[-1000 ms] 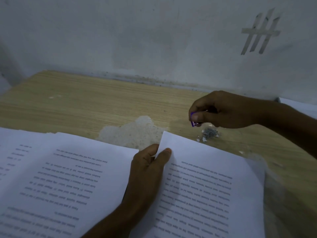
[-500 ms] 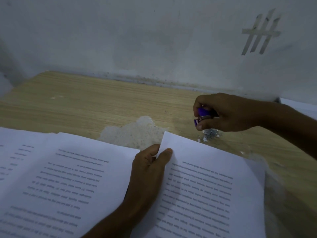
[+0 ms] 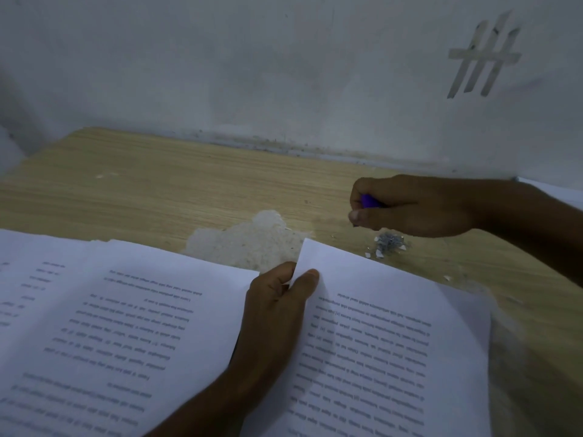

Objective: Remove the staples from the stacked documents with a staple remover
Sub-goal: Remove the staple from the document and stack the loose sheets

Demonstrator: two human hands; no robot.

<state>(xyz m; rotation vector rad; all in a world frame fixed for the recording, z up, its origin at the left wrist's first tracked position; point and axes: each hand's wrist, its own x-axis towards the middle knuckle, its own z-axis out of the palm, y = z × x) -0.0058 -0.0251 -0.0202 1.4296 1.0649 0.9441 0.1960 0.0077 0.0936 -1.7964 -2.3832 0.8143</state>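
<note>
The remover (image 3: 369, 201) has been drawn deeper into the right hand (image 3: 416, 206), which is curled round it just above the staple pile (image 3: 388, 242) on the counter (image 3: 157, 184). A corner of the document (image 3: 378, 326) is pinched by the left hand (image 3: 277, 307). The pile could be scattered by a low pass; the print (inverted, blurred) cannot be read.

Two hands: the left hand (image 3: 277, 307) on the near side of the staple pile (image 3: 388, 242), the right hand (image 3: 419, 206) just above it. One purple staple remover (image 3: 369, 201) (mostly hidden). One staple pile. Three printed documents: the nearest document (image 3: 394, 342) beside the pile, the middle document (image 3: 142, 326) farther left, the farthest document (image 3: 25, 279) leftmost. One table (image 3: 157, 184).
</note>
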